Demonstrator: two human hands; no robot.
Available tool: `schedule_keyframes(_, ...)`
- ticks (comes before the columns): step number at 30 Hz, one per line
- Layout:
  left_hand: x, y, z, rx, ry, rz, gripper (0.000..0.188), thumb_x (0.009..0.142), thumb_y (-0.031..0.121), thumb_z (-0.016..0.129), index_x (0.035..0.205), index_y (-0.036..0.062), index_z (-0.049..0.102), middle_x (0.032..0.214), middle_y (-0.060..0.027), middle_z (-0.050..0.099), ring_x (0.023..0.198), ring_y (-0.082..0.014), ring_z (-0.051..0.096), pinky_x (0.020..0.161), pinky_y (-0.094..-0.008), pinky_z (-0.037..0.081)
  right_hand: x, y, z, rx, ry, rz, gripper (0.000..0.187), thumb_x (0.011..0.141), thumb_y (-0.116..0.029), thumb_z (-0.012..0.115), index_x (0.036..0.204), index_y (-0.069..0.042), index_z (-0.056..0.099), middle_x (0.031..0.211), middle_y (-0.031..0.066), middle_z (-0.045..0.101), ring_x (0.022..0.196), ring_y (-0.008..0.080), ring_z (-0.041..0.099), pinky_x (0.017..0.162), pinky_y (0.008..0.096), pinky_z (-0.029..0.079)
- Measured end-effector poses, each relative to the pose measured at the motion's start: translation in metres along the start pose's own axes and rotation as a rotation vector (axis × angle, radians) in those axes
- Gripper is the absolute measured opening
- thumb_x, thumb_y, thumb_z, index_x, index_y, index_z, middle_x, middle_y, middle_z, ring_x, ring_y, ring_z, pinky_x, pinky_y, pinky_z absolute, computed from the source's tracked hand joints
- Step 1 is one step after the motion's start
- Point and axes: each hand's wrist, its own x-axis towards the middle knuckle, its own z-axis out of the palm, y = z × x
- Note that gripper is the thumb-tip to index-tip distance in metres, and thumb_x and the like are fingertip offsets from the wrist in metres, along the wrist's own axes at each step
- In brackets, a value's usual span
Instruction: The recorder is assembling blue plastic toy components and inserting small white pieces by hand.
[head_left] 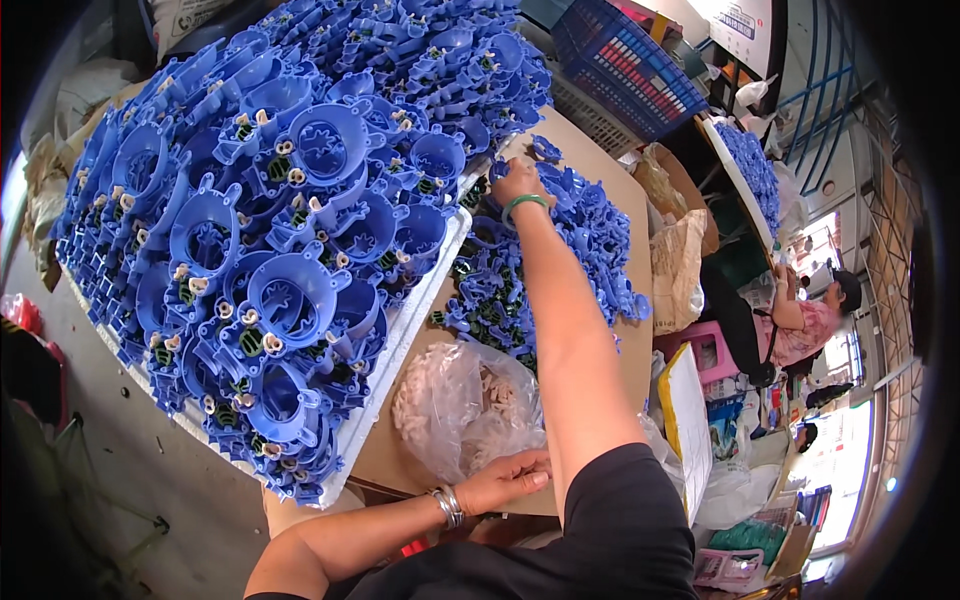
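Closest to the lens, at 5 o'clock, is your black short sleeve [632,495]; the lower edge cuts off the shirt below it. From there your right forearm runs up to your right hand [520,182], between 12 and 1 o'clock, with a green bangle [524,203] at the wrist. Its fingers are down at the near-left side of the heap of loose blue plastic parts [590,240], which spreads toward 2 o'clock. The fingertips are lost among blue, so you can't tell whether they pinch a part or only touch the heap.

Your left hand [505,482] is at 6 o'clock, behind silver bracelets [448,508]. Its fingertips meet the edge of your right forearm in view, and you can't tell whether they hold anything. Just beyond it, toward 11 o'clock, sits a clear plastic bag [450,410] of small pale pieces, their shape blurred by the film.

Farther out, from 8 to 12 o'clock, cup-shaped blue assemblies [295,295] with green and cream bits are piled on a white-edged board [406,325], hiding most of it. A blue plastic crate [630,70] stands at 1 o'clock; a co-worker [805,322] sits at 3 o'clock.
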Motion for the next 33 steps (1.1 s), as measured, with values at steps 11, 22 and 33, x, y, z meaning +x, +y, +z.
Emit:
schedule_keyframes(11, 0.001, 0.007, -0.006, 0.083, 0.044, -0.053, 0.046, 0.088, 0.025, 0.045, 0.129, 0.0065, 0.031, 0.113, -0.0068, 0.048, 0.094, -0.0123, 0.048, 0.084, -0.0272, 0.039, -0.115, 0.088, -0.041, -0.048, -0.227, -0.381, 0.056, 0.065, -0.033, 0.058, 0.117, -0.017, 0.046, 0.105, 0.013, 0.056, 0.097, 0.0299, 0.054, 0.083, 0.0394, 0.041)
schedule_keyframes(22, 0.0, 0.013, -0.004, 0.033, 0.098, -0.12, 0.046, 0.088, 0.023, 0.045, 0.128, 0.0055, 0.031, 0.115, -0.0081, 0.047, 0.095, -0.0137, 0.05, 0.085, -0.0286, 0.04, 0.025, 0.184, -0.019, 0.203, 0.316, -0.095, 0.068, 0.062, -0.043, 0.065, 0.119, -0.011, 0.045, 0.126, 0.0183, 0.037, 0.117, 0.0293, 0.034, 0.097, 0.0395, 0.027)
schedule_keyframes(33, 0.002, 0.008, -0.007, -0.061, 0.137, -0.096, 0.044, 0.087, 0.021, 0.047, 0.126, 0.0036, 0.035, 0.104, -0.0047, 0.05, 0.093, -0.0091, 0.047, 0.084, -0.0244, 0.04, 0.088, 0.195, 0.0, 0.171, 0.164, 0.203, 0.079, 0.066, -0.049, 0.059, 0.132, -0.021, 0.028, 0.135, 0.0125, 0.028, 0.13, 0.0276, 0.01, 0.102, 0.0489, 0.006)
